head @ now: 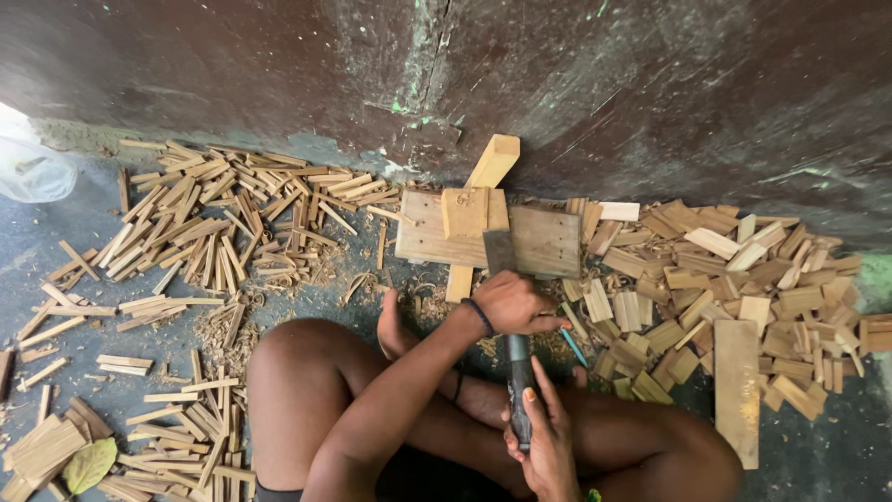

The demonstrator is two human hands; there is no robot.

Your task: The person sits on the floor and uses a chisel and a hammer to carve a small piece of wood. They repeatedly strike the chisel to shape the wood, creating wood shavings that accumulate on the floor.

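Head view, reading near to far. Right hand [542, 437] grips the dark handle of a chopping knife [514, 353], fingers wrapped round it low between the crossed legs. Left hand [514, 304] lies across the blade's upper part, fingers curled over it, a dark band on the wrist. Blade tip rests against a small wood block [465, 212] standing on a flat board [548, 240], itself over a long batten [480, 195] leaning to the wall [650, 84]. Judgement: a clean split calls for the edge centred on the block, the block kept upright, and the left fingers clear of the edge. Split sticks [204, 223] lie heaped at left, short wood offcuts [734, 279] at right, and a plank [736, 390] beside the right knee. A clear plastic bag [32, 167] sits at far left; no labels or signs are visible.
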